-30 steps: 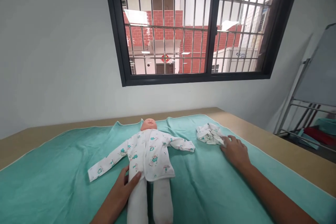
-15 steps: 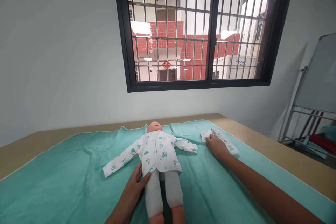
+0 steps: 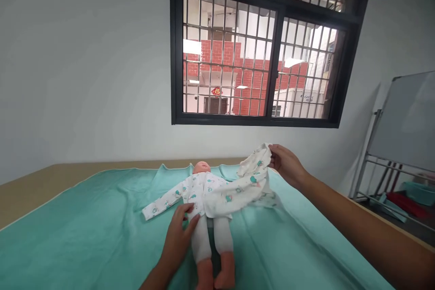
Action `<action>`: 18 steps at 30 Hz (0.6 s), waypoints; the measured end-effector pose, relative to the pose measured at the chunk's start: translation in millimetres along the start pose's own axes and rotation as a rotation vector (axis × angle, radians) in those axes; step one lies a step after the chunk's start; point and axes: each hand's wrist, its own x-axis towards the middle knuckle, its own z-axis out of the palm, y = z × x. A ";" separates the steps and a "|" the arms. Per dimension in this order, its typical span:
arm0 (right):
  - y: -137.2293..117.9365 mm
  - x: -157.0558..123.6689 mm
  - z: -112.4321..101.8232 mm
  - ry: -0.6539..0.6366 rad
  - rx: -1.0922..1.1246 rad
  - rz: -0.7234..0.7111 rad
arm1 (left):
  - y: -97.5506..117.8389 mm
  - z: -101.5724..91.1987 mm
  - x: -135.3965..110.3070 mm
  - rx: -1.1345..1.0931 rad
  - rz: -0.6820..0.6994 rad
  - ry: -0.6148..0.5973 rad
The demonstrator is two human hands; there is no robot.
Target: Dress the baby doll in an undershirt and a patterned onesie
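A baby doll point(image 3: 201, 167) lies on its back, feet toward me, in a white baby shirt point(image 3: 199, 186) with a green print. Its lower body is white, and its bare lower legs show below that. My left hand point(image 3: 180, 231) rests at the doll's hip by the shirt hem, thumb and fingers apart. Raised on the right, my right hand point(image 3: 285, 163) pinches the gathered edge of white printed baby pants point(image 3: 251, 181). The pants hang loosely, one part stretching left across the doll's front and covering much of the shirt's right side.
A green blanket point(image 3: 102, 217) covers most of the wooden table point(image 3: 30, 179). Behind it, a barred window point(image 3: 231, 63) is set in the wall. To the right stands a whiteboard point(image 3: 404, 118) on a metal frame, with a teal basin point(image 3: 419, 192) low beside it.
My right hand has lifted the pants off the blanket and swung them left, partly unfolded, over the doll. My left hand stays at the doll's side. The view has tilted up slightly.
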 end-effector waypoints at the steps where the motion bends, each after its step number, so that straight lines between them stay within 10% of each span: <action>1: -15.0 -12.9 12.7 -0.066 0.109 0.016 | 15.3 -4.6 -3.5 -0.051 -0.005 0.015; 5: -54.5 -69.9 61.7 -0.239 0.261 0.055 | 94.7 -21.1 -25.1 -0.210 0.028 0.124; 9: -60.3 -119.0 97.9 -0.398 0.249 0.086 | 154.7 -20.6 -46.5 -0.035 0.239 -0.037; 13: -53.0 -141.8 112.2 -0.535 0.204 0.079 | 167.5 -19.7 -56.2 0.236 0.282 -0.031; 18: -45.9 -138.7 107.7 -0.592 0.050 -0.021 | 174.9 -39.2 -55.0 0.070 0.045 -0.137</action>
